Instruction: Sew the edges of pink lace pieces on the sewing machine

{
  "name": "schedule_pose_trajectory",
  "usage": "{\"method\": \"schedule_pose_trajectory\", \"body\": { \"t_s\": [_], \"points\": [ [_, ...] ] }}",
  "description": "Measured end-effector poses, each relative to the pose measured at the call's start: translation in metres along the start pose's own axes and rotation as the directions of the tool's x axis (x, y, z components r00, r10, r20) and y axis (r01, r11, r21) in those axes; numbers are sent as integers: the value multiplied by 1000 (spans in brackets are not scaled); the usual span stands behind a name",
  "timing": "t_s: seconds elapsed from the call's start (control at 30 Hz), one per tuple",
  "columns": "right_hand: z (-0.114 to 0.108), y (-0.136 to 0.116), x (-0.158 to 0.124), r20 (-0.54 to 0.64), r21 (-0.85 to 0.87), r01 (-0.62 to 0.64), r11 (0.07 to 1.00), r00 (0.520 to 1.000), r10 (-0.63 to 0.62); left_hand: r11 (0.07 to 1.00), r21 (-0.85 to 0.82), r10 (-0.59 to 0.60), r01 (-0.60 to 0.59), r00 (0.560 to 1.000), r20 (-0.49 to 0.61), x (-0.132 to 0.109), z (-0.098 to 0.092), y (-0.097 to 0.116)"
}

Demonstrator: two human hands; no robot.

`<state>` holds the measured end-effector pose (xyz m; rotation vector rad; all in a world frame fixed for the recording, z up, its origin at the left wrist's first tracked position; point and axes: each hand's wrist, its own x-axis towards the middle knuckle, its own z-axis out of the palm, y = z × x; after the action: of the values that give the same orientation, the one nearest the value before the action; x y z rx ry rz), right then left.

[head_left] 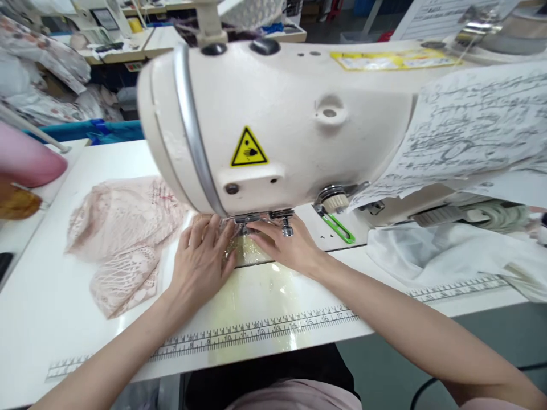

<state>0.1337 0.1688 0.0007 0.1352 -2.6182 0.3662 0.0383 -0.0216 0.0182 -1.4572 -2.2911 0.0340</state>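
Observation:
The cream sewing machine (282, 114) stands over both my hands, its presser foot area partly hidden between my fingertips. My left hand (203, 250) lies flat just left of the needle, fingers stretched forward onto pale pink fabric. Close on the other side, my right hand (293, 242) reaches in with its thumb and index finger extended toward the foot; the machine head covers part of it. Pale pink lace fabric (123, 228) spreads in folds left of my left hand. Green-handled thread snips (339, 229) rest on the bed beyond my right hand.
A ruler strip (256, 330) runs along the table's front edge. White cloth (427, 253) lies at the right, below a handwritten sheet (474, 125) on the machine. A pink thread cone (29, 154) stands at far left. Other machines and patterned fabric (38, 62) are behind.

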Motion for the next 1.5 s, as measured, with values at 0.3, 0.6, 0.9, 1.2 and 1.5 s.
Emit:
{"method": "schedule_pose_trajectory", "body": {
  "t_s": [0.3,0.6,0.9,1.2,1.5],
  "points": [
    [-1,-4,-3,52,-11,-5,1000,999,6,978,181,-118,100,989,93,-50,-52,-21],
    [9,1,-3,-89,1,86,996,992,-85,996,-89,-19,29,994,104,-107,-67,8],
    [3,3,2,-182,-18,104,994,978,-106,939,-221,253,-263,965,-73,-52,-50,28],
    [2,7,2,-282,-13,127,992,951,-125,882,-311,369,-353,929,-8,-21,-30,13],
    [1,11,2,-184,-18,95,995,978,-97,925,-197,326,-326,945,-33,-34,-30,0]
  ]
}}
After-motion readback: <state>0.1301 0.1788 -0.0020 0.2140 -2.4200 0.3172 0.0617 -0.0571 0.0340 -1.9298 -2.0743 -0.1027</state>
